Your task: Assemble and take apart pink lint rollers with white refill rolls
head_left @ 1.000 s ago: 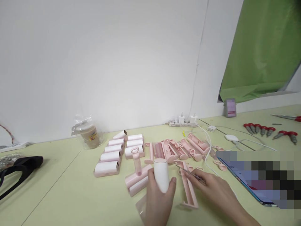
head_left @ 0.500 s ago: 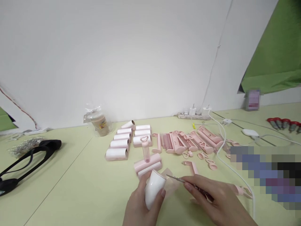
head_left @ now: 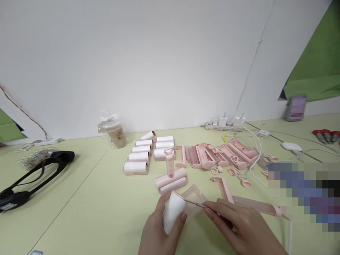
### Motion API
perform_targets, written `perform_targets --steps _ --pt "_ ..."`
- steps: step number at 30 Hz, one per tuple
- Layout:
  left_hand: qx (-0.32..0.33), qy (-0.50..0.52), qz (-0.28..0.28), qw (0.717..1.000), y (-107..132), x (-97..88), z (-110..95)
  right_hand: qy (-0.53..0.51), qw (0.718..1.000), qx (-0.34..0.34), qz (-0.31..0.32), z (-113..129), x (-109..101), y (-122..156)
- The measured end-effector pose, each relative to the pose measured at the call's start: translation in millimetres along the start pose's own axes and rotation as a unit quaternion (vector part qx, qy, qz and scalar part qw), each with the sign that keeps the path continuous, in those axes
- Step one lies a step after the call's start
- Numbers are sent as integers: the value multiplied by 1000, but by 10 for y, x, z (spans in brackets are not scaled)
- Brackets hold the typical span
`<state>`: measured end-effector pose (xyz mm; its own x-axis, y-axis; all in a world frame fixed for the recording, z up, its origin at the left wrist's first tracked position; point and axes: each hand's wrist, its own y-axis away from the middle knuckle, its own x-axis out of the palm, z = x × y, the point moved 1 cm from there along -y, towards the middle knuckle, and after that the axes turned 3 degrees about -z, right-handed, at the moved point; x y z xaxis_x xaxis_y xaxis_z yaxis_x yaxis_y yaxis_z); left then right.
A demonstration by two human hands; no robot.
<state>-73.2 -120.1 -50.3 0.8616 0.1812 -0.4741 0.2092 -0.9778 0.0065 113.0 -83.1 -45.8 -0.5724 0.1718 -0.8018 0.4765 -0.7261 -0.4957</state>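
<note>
My left hand (head_left: 159,226) is wrapped round a white paper roll (head_left: 173,212), which leans with its upper end toward the right. In my right hand (head_left: 236,223) is a slim tool (head_left: 195,203) with a thin metal shaft and a dark handle, its exact kind unclear. The tip of that tool meets the right upper edge of the roll. Behind the roll, a translucent sheet-like piece (head_left: 193,194) lies on the table. Just beyond stands a pink lint roller (head_left: 172,180) with an upright clear handle topped by a heart loop.
Several white rolls in pink holders (head_left: 136,168) sit in two columns. Pink plastic parts (head_left: 205,157) are heaped to their right. A bagged drink cup (head_left: 117,136), a power strip (head_left: 224,126), cables, red-handled tools (head_left: 327,136) and a black frame-like object (head_left: 39,177) surround the work spot.
The tool's tip has moved left and down onto the roll's edge. My view has shifted slightly, and more of the pink part beside my right hand shows. My left hand keeps its grip.
</note>
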Motion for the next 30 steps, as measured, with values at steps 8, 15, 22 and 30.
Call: perform_targets --steps 8,15,22,30 --pt "-18 -66 5 998 49 -129 -2 0 998 61 -5 -124 2 54" --pt "55 -21 -35 998 -152 -82 -213 -283 938 136 -146 -267 -198 -327" --pt "150 6 17 988 -469 139 -378 -346 906 102 -223 -131 -248 -611" --pt "116 114 69 984 -429 249 -383 -316 937 117 -89 -235 -1 -535"
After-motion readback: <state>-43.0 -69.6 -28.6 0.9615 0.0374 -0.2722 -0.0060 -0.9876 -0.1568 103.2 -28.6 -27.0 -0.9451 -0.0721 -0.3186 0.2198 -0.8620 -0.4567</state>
